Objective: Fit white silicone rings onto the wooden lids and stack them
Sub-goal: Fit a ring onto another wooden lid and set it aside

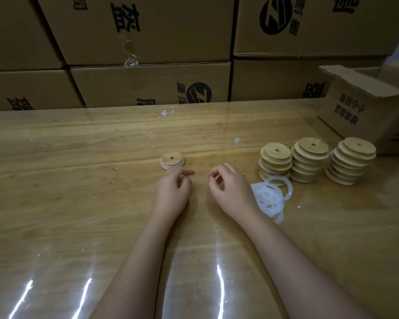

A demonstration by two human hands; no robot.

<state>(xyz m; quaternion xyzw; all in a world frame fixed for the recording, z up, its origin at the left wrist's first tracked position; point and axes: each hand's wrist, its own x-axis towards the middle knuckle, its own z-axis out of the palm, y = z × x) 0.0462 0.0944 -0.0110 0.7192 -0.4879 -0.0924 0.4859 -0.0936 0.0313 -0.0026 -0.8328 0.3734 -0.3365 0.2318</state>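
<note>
Left hand (173,192) nearest, fingers loosely curled, holding nothing; fingertips just on the near side of the round wooden lid with a white silicone ring (172,160) round its lower edge, contact unclear. Right hand (230,192) near that lid's right, loosely curled, empty. Glossy wooden table (78,203) carries the lid. Stacked brown cardboard cartons (148,84) behind the lid. Open cardboard box (359,109) far right of it. Three stacks of bare wooden lids (309,157) well right of it. Pile of white silicone rings (270,199) right of it, touching the right wrist.
</note>
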